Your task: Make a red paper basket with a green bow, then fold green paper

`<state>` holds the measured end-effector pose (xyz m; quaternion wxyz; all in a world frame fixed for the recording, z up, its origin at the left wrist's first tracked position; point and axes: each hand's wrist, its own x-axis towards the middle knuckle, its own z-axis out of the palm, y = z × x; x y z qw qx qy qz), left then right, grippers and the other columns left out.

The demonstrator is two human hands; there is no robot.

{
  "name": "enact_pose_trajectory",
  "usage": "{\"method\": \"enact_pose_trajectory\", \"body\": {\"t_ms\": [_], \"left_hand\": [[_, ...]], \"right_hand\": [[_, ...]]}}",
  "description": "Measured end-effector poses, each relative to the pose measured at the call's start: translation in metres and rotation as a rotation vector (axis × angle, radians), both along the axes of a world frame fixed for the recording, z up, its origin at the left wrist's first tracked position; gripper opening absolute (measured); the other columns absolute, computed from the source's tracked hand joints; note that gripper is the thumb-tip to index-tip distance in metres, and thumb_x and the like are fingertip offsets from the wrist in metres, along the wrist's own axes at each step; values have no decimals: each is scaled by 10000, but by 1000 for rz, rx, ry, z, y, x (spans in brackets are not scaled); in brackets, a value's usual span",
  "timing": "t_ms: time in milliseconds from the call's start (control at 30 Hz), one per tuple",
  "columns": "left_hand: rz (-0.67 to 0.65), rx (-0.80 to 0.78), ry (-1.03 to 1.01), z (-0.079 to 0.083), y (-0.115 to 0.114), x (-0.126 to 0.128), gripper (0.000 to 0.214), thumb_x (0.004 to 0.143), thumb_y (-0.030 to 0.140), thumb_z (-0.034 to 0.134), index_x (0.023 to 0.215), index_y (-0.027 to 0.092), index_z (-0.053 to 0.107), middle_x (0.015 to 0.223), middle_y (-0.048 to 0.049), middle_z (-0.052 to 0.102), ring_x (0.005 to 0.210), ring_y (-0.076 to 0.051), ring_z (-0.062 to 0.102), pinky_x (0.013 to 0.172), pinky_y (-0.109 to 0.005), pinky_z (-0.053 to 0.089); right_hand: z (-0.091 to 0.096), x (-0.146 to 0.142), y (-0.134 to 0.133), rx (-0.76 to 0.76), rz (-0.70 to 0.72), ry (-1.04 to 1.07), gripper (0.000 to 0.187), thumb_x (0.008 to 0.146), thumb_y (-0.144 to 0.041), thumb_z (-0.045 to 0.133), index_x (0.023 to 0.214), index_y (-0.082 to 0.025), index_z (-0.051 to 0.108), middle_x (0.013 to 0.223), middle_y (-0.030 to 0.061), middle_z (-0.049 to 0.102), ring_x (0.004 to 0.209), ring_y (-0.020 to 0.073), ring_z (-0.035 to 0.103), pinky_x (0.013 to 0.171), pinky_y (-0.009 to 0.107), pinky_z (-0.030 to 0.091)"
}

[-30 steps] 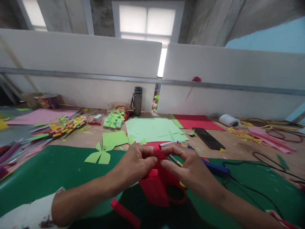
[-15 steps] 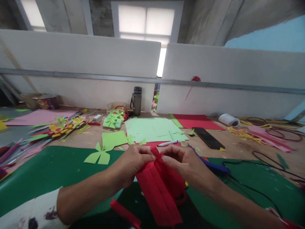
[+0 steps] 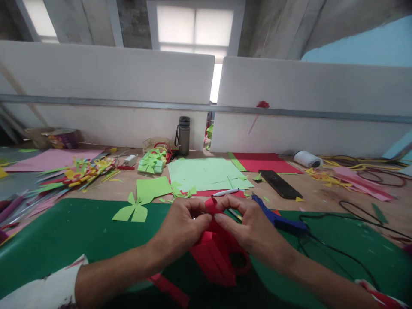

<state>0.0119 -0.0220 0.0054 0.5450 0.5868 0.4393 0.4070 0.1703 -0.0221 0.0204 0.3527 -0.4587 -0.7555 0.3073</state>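
Both hands meet at the middle, pinching a folded piece of red paper [image 3: 214, 259] between thumbs and fingers. My left hand [image 3: 185, 225] grips its upper left side, and my right hand [image 3: 244, 219] grips the upper right. Wide red folds hang below the fingers, with a loop at the right. Beneath, a separate red paper strip [image 3: 172, 292] lies on the green mat [image 3: 90, 231]. A blue glue gun [image 3: 281, 221] with a black cord rests just right of my right hand. Left of my hands lies a light green petal-shaped cutout [image 3: 135, 210].
Pale green sheets [image 3: 206, 174], a white pen [image 3: 226, 192] and a black phone [image 3: 280, 184] lie beyond the hands. Behind them stand a grey bottle [image 3: 184, 136] and a white partition [image 3: 106, 73]. Paper flowers [image 3: 92, 169] are piled at the left; a red sheet [image 3: 260, 163] lies at the back right.
The red paper has been raised and tilted, so its hanging folds look shorter. My fingers have closed in together at its top. The view has shifted slightly.
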Motion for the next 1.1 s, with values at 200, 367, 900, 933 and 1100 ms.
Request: {"method": "enact_pose_trajectory", "body": {"t_ms": [200, 367, 900, 933, 1100], "left_hand": [[-14, 25, -68, -1, -1, 1, 138, 712, 139, 572, 765, 135, 700, 665, -2, 640, 621, -107, 558, 564, -192, 439], [15, 85, -45, -4, 0, 1, 93, 723, 147, 576, 793, 131, 635, 739, -20, 648, 688, -132, 591, 629, -232, 481], [99, 575, 315, -2, 1, -9, 115, 771, 152, 639, 770, 205, 741, 802, -39, 729, 745, -170, 656, 687, -260, 507], [97, 547, 330, -2, 1, -9, 121, 770, 153, 636, 760, 208, 744, 794, -38, 732, 738, -175, 658, 677, -263, 505], [96, 536, 387, -3, 1, -9, 166, 779, 141, 603, 758, 215, 750, 796, -37, 737, 723, -170, 655, 666, -257, 491]], "right_hand": [[-2, -2, -2, 77, -22, -21, 57, 769, -185, 530, 714, -195, 543, 751, 3, 636, 700, 152, 563, 615, 271, 442], [-7, -2, -1, 107, -32, -13, 77, 774, -177, 528, 704, -196, 553, 757, 6, 640, 731, 165, 573, 648, 291, 444], [-13, -4, -1, 90, -74, 13, 120, 775, -179, 553, 661, -189, 591, 700, -11, 630, 689, 152, 566, 650, 274, 419], [-13, -5, -1, 88, -68, 21, 120, 776, -177, 552, 663, -189, 593, 701, -12, 631, 691, 152, 567, 654, 273, 421], [-15, -5, -1, 73, -78, 95, 103, 743, -156, 569, 648, -192, 582, 727, -6, 650, 715, 156, 583, 654, 268, 442]]}}
